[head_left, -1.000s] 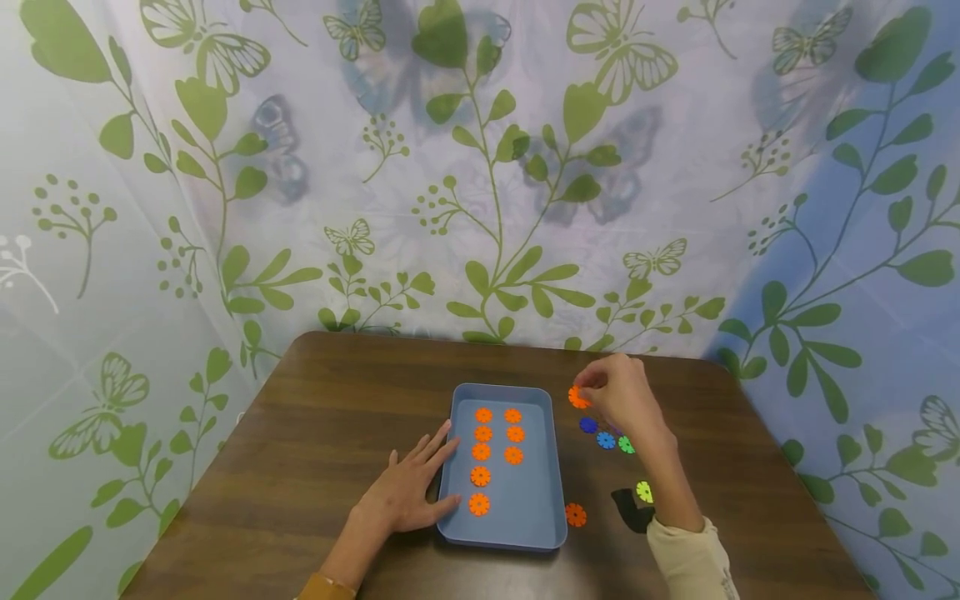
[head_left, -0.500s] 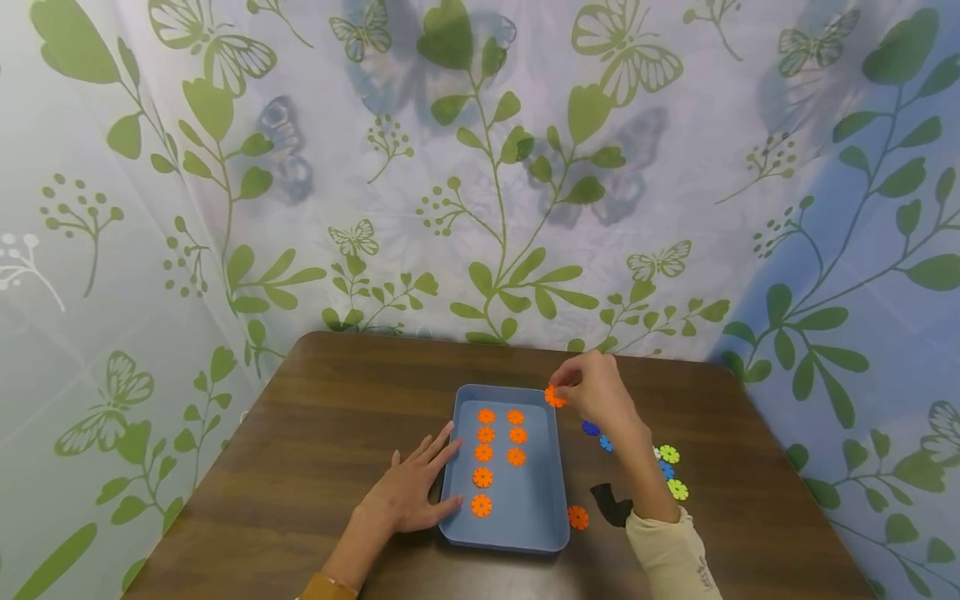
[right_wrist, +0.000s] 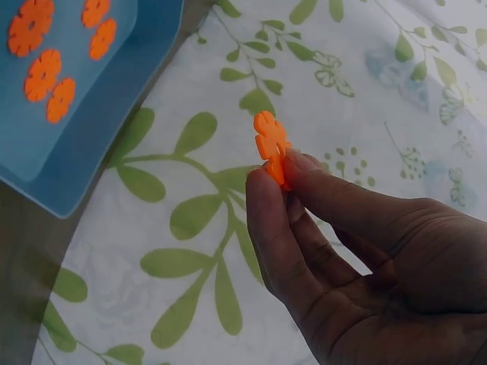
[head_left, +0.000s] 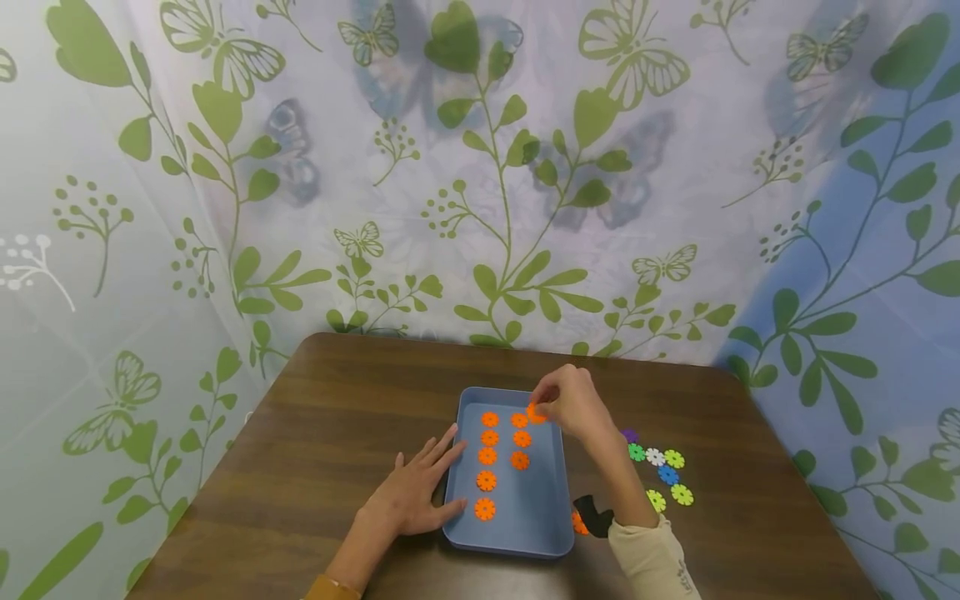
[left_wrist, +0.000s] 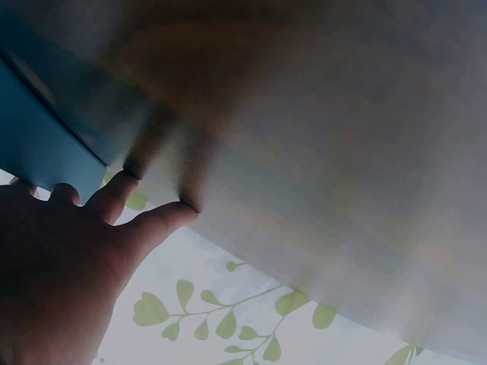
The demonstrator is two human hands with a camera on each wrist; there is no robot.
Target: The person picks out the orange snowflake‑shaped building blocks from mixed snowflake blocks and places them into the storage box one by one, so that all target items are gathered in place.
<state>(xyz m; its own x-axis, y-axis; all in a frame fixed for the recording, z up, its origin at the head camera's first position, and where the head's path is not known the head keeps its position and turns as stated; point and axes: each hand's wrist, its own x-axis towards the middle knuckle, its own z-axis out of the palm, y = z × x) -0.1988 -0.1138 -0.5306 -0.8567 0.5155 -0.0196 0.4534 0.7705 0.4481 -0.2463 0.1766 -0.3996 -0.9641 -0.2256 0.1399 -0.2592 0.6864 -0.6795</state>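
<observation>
My right hand (head_left: 576,404) pinches an orange flower-shaped notched disc (head_left: 536,413) between thumb and fingertips, over the far right corner of a blue-grey tray (head_left: 531,521). The right wrist view shows this disc (right_wrist: 271,144) tilted nearly edge-on above the fingertips. Inside the tray lie more orange discs (head_left: 486,481), in a left column of several and a right column of 3. My left hand (head_left: 408,496) has its fingers spread along the tray's left side, the thumb reaching over the rim. In the left wrist view, that hand (left_wrist: 68,251) lies against the tray's blue wall (left_wrist: 38,125).
Right of the tray, several discs in blue (head_left: 668,475), green (head_left: 637,452), white (head_left: 656,457), purple (head_left: 630,436) and yellow-green (head_left: 682,495) lie on the brown table (head_left: 352,392). A black piece (head_left: 596,518) by the right sleeve partly covers another orange disc (head_left: 579,523).
My right hand has carried the pinched orange disc leftward, from beyond the tray's right side to over its far right corner. The left hand stays at the tray's left side.
</observation>
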